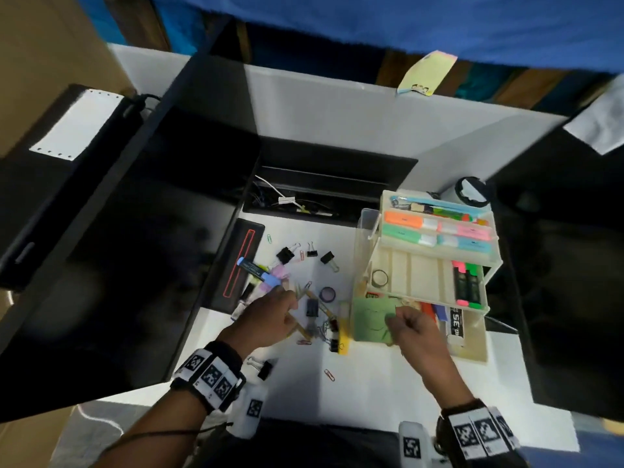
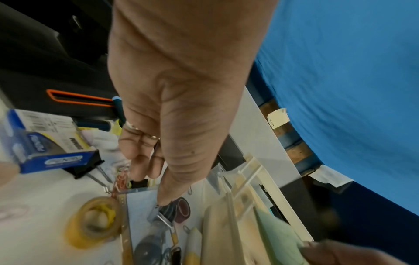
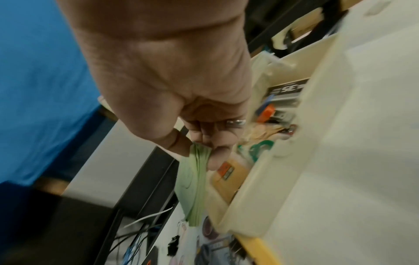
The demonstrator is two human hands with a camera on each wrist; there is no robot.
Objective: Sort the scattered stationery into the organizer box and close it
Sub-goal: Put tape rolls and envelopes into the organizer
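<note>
The cream tiered organizer box [image 1: 493,265] stands open at the right of the white desk, highlighters in its top tray. My right hand [image 1: 393,320] pinches a green sticky-note pad [image 1: 369,320] at the box's lower left corner; the right wrist view shows thumb and fingers of that hand [image 3: 197,148] clamped on the pad [image 3: 192,181] beside the box wall [image 3: 294,143]. My left hand [image 1: 292,300] hovers over the scattered pile, fingers hanging down towards a black binder clip [image 2: 140,182], with nothing plainly gripped. A blue marker [image 1: 258,270], binder clips [image 1: 285,255] and a purple tape roll [image 1: 327,293] lie loose.
A yellow tape roll [image 2: 95,220] and a blue staples box [image 2: 45,143] lie near my left hand. A black panel with a red outline [image 1: 241,265] borders the pile on the left. Behind it is a cable recess [image 1: 320,197]. A binder clip [image 1: 265,369] and a red paper clip [image 1: 330,374] lie nearer me.
</note>
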